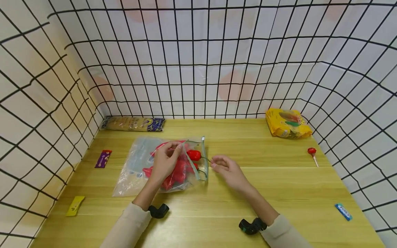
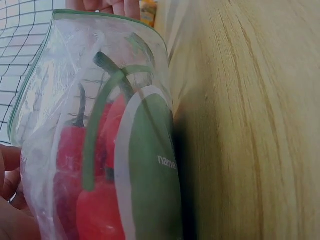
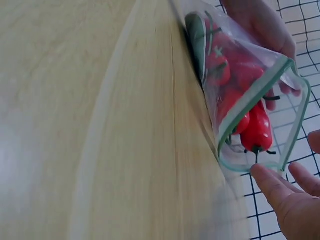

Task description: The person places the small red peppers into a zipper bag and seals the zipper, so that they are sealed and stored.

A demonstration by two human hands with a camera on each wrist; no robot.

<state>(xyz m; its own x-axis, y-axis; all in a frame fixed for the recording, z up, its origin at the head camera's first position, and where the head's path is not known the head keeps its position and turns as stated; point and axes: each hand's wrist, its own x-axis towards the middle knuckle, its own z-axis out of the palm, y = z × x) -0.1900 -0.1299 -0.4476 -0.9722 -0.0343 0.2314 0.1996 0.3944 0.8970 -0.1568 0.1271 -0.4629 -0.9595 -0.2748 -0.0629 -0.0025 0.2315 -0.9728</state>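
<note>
A clear zip bag with a green-edged mouth lies on the table and holds several red peppers with dark green stems. My left hand pinches the bag's upper layer near the mouth, which gapes toward the right. One red pepper lies at the mouth, its long thin stem pointing out to the right. Beside the mouth is my right hand, with loosely bent fingers and a fingertip right at the stem's end. In the left wrist view, a green printed label covers part of the peppers.
At the back left lies a long noodle-like pack; a yellow bag stands back right. A purple bar and yellow packet lie left, a red lollipop and blue packet right. Black grid walls surround the table.
</note>
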